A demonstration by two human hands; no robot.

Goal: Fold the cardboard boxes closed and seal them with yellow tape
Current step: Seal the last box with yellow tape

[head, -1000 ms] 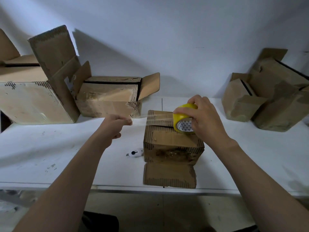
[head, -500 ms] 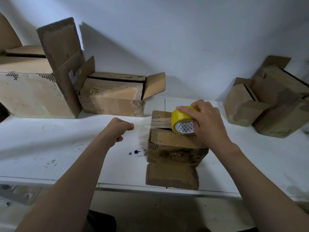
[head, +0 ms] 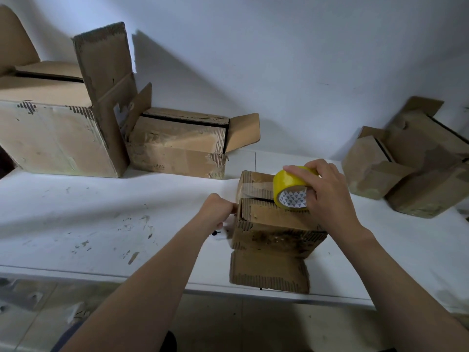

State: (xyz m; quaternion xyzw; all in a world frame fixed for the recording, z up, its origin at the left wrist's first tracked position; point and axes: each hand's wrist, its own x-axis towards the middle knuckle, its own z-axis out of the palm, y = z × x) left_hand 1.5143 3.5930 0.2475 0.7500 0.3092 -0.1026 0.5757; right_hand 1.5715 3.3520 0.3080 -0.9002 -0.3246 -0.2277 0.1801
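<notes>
Now my left hand (head: 218,210) pinches the tape end (head: 250,189), right hand (head: 328,199) grips the roll (head: 288,182); slack could wrinkle it.

Rear wall (head: 279,59): plain, matte, pale grey-white, unbroken across the view. One faint short mark shows right of centre. A hard-edged diagonal shadow (head: 177,80) lies on the wall at upper left and falls to the right, so the light comes from the left. The wall darkens toward the right side.

Desk (head: 76,212): white top, set against the wall. The surface is scuffed, with dark flecks and chips mostly in the left front area. A thin seam (head: 255,161) runs front to back near the centre. The front edge is straight and pale.

Floor (head: 228,323): pale tiles with visible joint lines below the desk edge, and mottled patches at far left.
</notes>
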